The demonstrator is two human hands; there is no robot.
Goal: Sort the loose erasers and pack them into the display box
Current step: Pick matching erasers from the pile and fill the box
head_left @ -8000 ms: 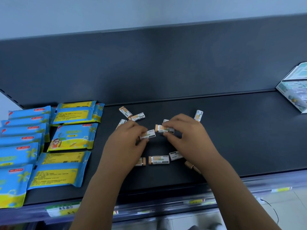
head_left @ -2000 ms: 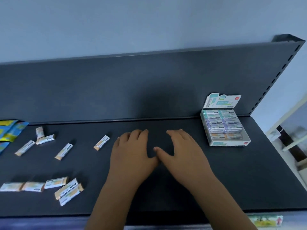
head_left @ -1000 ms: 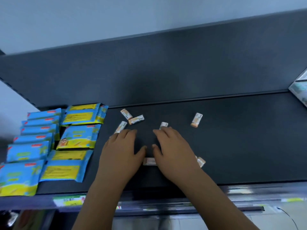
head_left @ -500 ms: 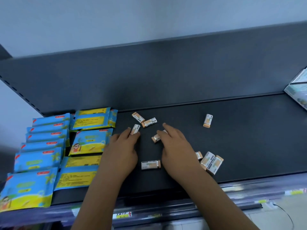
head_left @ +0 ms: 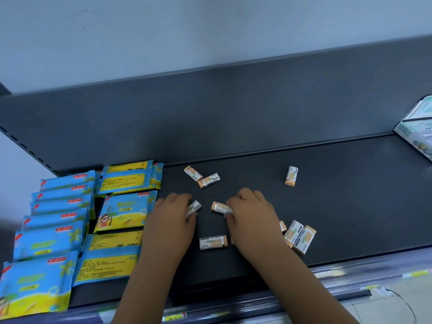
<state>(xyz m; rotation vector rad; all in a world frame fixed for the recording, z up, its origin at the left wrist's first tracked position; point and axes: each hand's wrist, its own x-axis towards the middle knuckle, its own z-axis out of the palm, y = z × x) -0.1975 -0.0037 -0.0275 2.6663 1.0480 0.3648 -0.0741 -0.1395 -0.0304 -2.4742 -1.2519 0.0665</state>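
Shelf (head_left: 350, 195): dark, carries everything. Blue packets (head_left: 58, 230) stacked at the far left. Display box (head_left: 418, 134) cut off at the right edge, well apart from the loose erasers (head_left: 291, 175) scattered mid-shelf.

Left hand (head_left: 173, 220): grip curled round first eraser (head_left: 194, 207). Right hand (head_left: 252, 220): grip pinching second eraser (head_left: 221, 208).

Risk: eraser pair (head_left: 300, 238) lies just beside the right wrist, near the shelf front. A forearm sweep could knock it off. The long carry to the box invites drops.

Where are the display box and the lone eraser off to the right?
display box (head_left: 415, 140): head view, on its side wall.
lone eraser (head_left: 291, 175): head view, middle of its wrapper.
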